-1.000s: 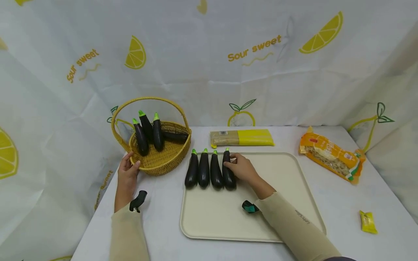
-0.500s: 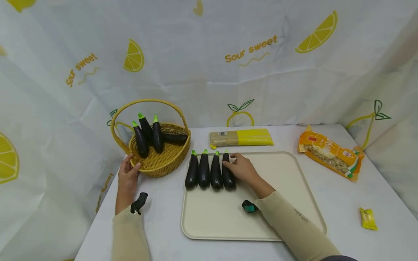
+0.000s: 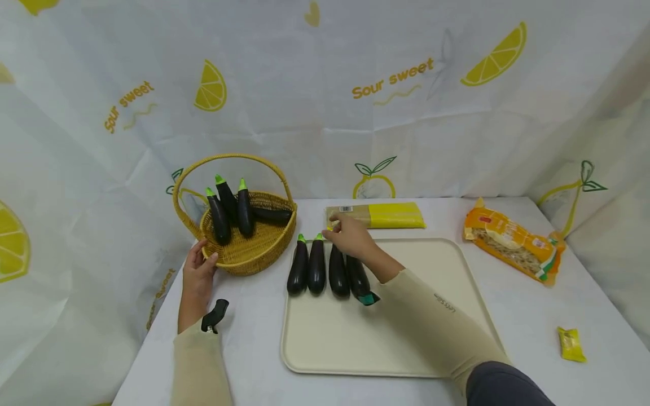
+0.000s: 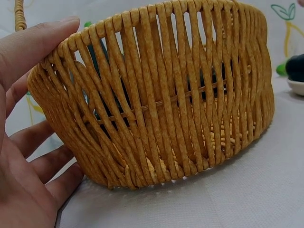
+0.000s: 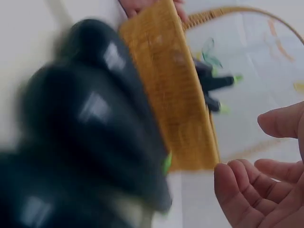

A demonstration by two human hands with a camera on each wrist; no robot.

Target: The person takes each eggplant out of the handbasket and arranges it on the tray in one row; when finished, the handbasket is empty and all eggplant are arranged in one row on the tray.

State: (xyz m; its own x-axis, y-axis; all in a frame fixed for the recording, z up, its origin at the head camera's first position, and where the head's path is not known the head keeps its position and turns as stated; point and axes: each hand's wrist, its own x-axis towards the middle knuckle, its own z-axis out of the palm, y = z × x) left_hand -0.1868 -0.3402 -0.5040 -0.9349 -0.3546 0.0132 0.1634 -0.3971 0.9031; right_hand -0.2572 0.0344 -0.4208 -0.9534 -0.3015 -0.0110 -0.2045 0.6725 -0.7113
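Left hand (image 3: 199, 277): pinching rim of yellow-brown wicker basket (image 3: 259, 260), white tabletop (image 3: 254, 344)'s far-left corner
Right hand (image 3: 352, 238): parted fingers, unladen, at beige rectangular tray (image 3: 335, 345)'s far edge
Glossy black eggplants (image 3: 298, 272): four at tray's far-left corner, four in basket

The words "Sour sweet" (image 3: 393, 78) are printed in orange on the white cloth (image 3: 284, 129) behind the table, right of its middle. The same two words (image 3: 128, 106) climb at a slant farther left, and a steeper, blurred line of lettering stands low near the left side. Small dark letters on the right sleeve (image 3: 421, 321) seem to start with "Lets". A flat packet (image 3: 396, 215) bears a barcode (image 3: 346, 208); print on the orange bag (image 3: 510, 239) is too small to read.
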